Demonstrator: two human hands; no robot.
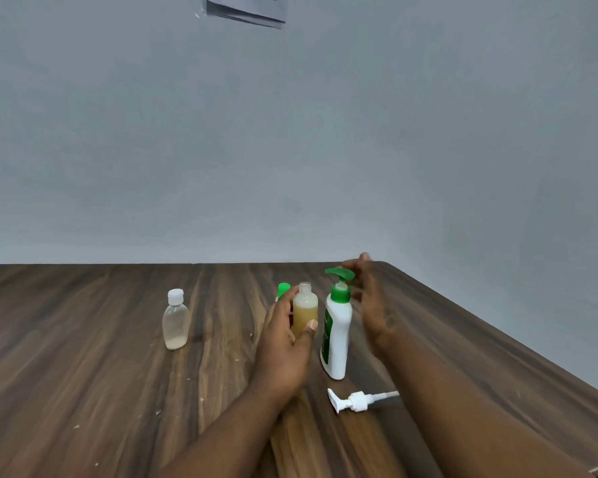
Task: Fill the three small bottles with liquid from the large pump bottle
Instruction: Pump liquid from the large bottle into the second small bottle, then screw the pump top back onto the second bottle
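Nearest, a loose white pump head [354,401] is lying on its side on the tabletop [83,374], just in front of the large pump bottle [337,339]. It is probably being set aside as the open bottle's own closure. The pump bottle is standing upright, with its green nozzle pointing left over the small open bottle [305,307]. That bottle, partly filled with amber liquid, is being clasped by the left grip [287,339], thumb in front, likely so the neck is being lined up under the nozzle. Its base is hidden. The right grip [370,305] is being held open and blurred beside the pump top, holding nothing, likely being readied to press. A green cap [283,289] is showing behind the left grip, its bottle hidden. Well apart to the left, a capped small bottle [176,320] is standing nearly empty, seemingly awaiting filling.
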